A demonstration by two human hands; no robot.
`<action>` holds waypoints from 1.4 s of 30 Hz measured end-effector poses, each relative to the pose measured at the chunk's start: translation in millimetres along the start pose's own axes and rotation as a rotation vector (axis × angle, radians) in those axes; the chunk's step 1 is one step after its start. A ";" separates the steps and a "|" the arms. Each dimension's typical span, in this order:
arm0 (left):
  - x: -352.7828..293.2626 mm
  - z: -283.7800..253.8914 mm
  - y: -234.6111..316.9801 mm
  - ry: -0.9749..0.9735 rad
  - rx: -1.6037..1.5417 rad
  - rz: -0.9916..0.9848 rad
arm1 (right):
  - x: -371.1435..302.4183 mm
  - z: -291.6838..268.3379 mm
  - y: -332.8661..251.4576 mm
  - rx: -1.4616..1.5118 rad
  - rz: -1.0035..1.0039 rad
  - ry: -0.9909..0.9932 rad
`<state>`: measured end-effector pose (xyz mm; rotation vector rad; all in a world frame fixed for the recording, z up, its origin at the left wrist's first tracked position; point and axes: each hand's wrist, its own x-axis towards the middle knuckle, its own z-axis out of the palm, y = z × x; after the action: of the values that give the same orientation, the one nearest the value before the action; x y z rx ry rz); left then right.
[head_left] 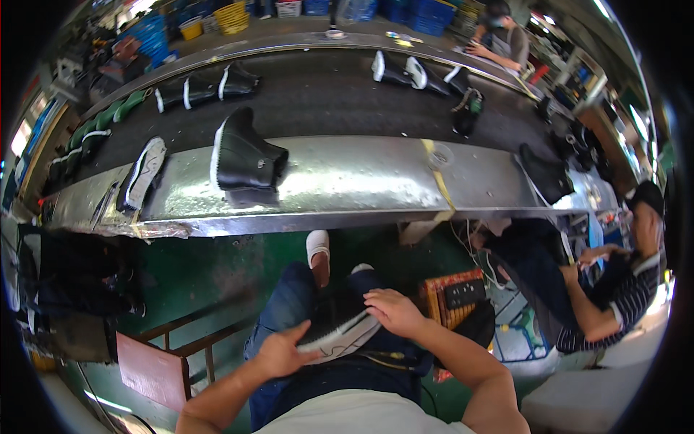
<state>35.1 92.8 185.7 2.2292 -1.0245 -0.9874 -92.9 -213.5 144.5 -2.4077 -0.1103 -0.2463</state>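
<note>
this is a workshop, a footwear production floor by its look: black boots (204,88) with white soles (and a few green boots (130,106) at the left) line a long dark belt (318,94) edged by a metal ledge (361,173). a person in stripes (636,296) and another across the belt (515,45) sit alongside, with blue crates (431,16) and yellow baskets (231,18) beyond.

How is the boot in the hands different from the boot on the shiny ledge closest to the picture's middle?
The held boot is in the left hand and right hand; the ledge boot lies on the metal ledge, untouched.
The held boot turns its whitish sole to view; the ledge boot mostly shows its glossy black side.
Both have dark uppers and whitish soles.
</note>
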 end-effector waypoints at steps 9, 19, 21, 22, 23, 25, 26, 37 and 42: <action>118.5 48.9 13.3 -0.189 0.311 0.145 | -105.8 33.9 -43.1 -0.229 0.258 -0.402; 192.8 45.3 -19.2 -0.361 -0.303 0.239 | -82.7 -10.3 -41.5 -0.038 0.434 -0.676; 165.7 12.3 -19.6 -0.317 -0.787 0.116 | -98.0 -25.6 -24.4 0.070 0.478 -0.713; 155.6 3.7 -24.3 -0.160 -0.835 0.230 | -111.1 -31.5 -16.0 0.333 0.543 -0.564; 140.4 -0.4 -30.2 -0.004 -0.872 0.329 | -118.9 -28.5 -14.1 0.605 0.616 -0.414; 97.0 -19.4 -15.5 0.236 -0.852 0.422 | -103.1 -41.8 -46.8 0.706 0.672 -0.394; 77.1 -25.0 -8.8 0.300 -0.858 0.446 | -93.6 -47.3 -60.9 0.785 0.742 -0.313; 33.3 -25.4 -54.2 0.477 -0.608 0.368 | 27.9 11.4 -96.5 0.779 0.502 -0.545; 36.5 -26.7 -66.7 0.470 -0.585 0.299 | 58.0 9.5 -89.8 0.962 0.634 -0.684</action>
<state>101.5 107.2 142.4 1.6465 -0.7077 -0.5041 -47.9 -139.3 207.6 -1.3672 0.1910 0.7617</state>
